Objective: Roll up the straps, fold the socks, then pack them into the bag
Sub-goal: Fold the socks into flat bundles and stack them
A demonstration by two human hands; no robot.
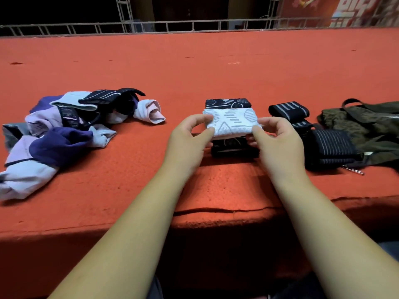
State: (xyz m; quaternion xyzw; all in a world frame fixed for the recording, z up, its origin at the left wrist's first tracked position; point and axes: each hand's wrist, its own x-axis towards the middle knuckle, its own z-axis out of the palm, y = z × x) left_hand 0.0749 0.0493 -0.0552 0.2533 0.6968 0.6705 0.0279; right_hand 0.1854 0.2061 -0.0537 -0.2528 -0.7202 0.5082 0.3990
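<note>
A folded white sock with a grey pattern (232, 123) is held between both hands just above a folded black sock (234, 149) on the red surface. My left hand (190, 134) pinches its left end, and my right hand (278, 137) pinches its right end. Another folded black patterned sock (227, 103) lies right behind it. Two rolled black straps with grey stripes (289, 111) (330, 147) lie to the right. The dark olive bag (367, 126) lies flat at the far right. A loose pile of purple, lilac and black socks (62, 130) lies at the left.
Everything lies on a red carpeted platform (194, 67) whose front edge (216, 221) drops off just before my forearms. A metal truss railing (194, 25) runs along the far side. A small metal clip (354, 170) lies by the near strap.
</note>
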